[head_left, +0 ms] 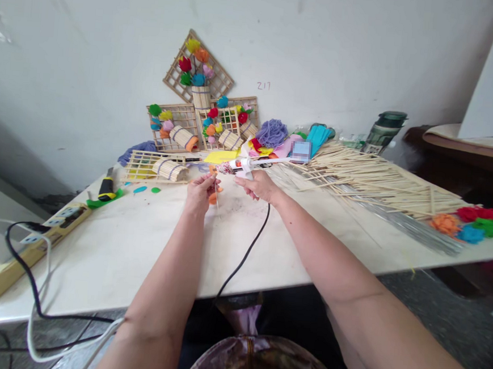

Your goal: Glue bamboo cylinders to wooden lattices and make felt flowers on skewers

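Observation:
My right hand (258, 185) is wrapped round the handle of a white hot glue gun (243, 162). A pale glue stick pokes out of its back, and its nozzle points left toward my other hand. A black cord (247, 253) runs down from the handle past the table's front edge. Between its fingertips, my left hand (202, 191) pinches a thin stem (216, 206), with a bit of orange material (212, 170) at its upper end, close to the nozzle. More orange pieces (213, 198) lie just beside these fingers.
Bamboo lattice frames with colourful flowers (199, 67) lean on the wall. Many thin wooden sticks (379, 172) and silvery wires (414, 226) cover the right side. A yellow-black cutter (107, 188) and a power strip (28, 247) are left; a dark green bottle (385, 133) stands back right.

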Demonstrator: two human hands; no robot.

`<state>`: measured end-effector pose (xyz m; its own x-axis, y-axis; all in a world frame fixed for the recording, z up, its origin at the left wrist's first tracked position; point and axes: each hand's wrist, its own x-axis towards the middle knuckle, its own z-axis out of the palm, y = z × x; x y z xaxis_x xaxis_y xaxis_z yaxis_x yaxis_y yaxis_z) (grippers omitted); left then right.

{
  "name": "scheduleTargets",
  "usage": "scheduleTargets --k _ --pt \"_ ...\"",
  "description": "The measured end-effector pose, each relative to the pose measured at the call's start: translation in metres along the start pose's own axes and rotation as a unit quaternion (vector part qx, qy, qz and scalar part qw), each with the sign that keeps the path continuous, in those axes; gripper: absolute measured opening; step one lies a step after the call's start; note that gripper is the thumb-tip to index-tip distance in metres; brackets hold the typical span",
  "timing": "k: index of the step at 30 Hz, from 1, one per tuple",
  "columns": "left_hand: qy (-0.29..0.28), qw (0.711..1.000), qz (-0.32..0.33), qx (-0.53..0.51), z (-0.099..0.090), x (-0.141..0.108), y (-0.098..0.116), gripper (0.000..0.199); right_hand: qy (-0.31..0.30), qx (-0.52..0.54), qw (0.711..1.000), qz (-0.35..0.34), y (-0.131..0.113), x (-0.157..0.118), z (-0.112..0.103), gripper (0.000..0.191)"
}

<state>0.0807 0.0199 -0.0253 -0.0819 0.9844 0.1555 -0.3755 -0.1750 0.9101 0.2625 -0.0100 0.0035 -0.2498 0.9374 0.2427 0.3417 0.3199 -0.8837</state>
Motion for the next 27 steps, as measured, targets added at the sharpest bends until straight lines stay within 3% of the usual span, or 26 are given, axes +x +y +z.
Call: scheduleTargets --k 14,27 --pt "-0.011 1.0 -0.004 -0.019 0.0005 -0.0006 -0.0005 0.024 0.029 0.024 0.999 -0.01 -0.0011 -0.0008 0.0007 0.039" --pt "-0.008 1.0 -0.004 -0.03 -0.0001 -0.0004 0.0005 0.025 -0.01 0.003 1.0 -0.015 -0.0064 -0.0039 0.0011 0.035"
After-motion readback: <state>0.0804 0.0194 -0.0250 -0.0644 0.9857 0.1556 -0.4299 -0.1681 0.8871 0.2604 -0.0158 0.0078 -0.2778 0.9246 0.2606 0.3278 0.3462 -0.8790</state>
